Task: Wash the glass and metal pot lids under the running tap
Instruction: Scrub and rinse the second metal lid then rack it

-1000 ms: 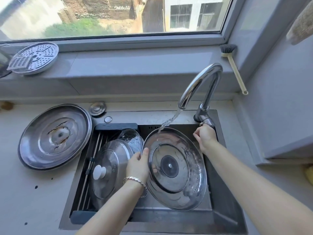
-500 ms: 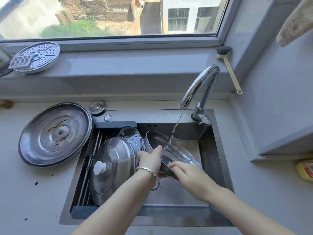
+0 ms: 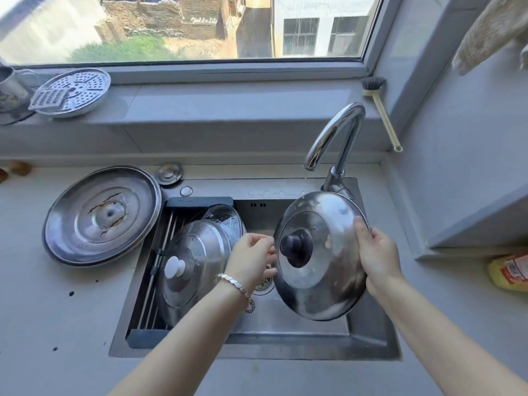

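Over sink (image 3: 314, 342), lid (image 3: 328, 224) upright, knob (image 3: 295, 247) leftward.

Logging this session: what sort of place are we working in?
Probably a home kitchen: a steel sink with a curved tap, pot lids leaning in it, and a dish brush by the window.

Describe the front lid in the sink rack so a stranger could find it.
Look in the sink, left half, where lids lean on a rack. It is the frontmost lid, the only one with a white knob.
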`<move>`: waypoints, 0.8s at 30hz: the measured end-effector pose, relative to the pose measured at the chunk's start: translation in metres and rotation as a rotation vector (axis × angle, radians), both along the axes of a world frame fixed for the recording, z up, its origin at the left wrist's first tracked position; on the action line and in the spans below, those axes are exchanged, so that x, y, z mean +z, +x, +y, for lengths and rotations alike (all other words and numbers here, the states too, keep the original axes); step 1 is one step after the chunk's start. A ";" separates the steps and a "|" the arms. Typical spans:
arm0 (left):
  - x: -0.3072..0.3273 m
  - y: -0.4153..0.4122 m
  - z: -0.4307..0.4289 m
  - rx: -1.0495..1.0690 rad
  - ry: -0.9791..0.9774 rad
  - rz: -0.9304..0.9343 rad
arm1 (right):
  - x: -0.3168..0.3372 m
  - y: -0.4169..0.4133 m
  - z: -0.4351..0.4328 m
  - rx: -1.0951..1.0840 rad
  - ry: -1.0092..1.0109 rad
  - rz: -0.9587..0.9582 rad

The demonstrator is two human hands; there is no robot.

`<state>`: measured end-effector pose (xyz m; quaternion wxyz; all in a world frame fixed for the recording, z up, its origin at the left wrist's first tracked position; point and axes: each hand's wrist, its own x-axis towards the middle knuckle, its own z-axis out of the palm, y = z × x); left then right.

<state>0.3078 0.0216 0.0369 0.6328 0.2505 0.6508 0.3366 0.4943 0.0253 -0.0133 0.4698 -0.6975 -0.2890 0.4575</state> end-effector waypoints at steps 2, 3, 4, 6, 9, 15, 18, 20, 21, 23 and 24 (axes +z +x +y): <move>-0.008 -0.009 -0.010 0.001 -0.021 0.059 | -0.011 0.006 -0.002 -0.106 -0.103 0.160; -0.010 -0.013 -0.014 0.007 -0.027 0.089 | -0.012 0.007 -0.004 -0.143 -0.136 0.197; -0.014 -0.018 -0.017 0.019 -0.029 0.108 | -0.012 0.008 -0.005 -0.155 -0.156 0.220; -0.019 -0.027 -0.022 0.058 -0.025 0.128 | -0.007 0.008 -0.008 -0.158 -0.166 0.249; -0.026 -0.038 -0.028 0.109 -0.021 0.138 | -0.002 0.006 -0.013 -0.135 -0.160 0.262; -0.035 -0.064 -0.040 0.205 -0.017 0.139 | 0.010 0.004 -0.022 -0.084 -0.126 0.294; -0.038 -0.082 -0.043 0.304 0.007 0.161 | 0.018 -0.005 -0.021 -0.036 -0.130 0.470; -0.040 -0.096 -0.045 0.356 0.049 0.202 | 0.024 -0.024 -0.012 -0.012 -0.111 0.514; -0.040 -0.105 -0.046 0.381 0.067 0.221 | 0.027 -0.037 -0.006 0.000 -0.095 0.525; -0.042 -0.123 -0.051 0.419 0.079 0.260 | 0.032 -0.071 0.005 0.016 -0.078 0.529; -0.042 -0.131 -0.053 0.428 0.079 0.280 | 0.034 -0.089 0.010 0.018 -0.080 0.520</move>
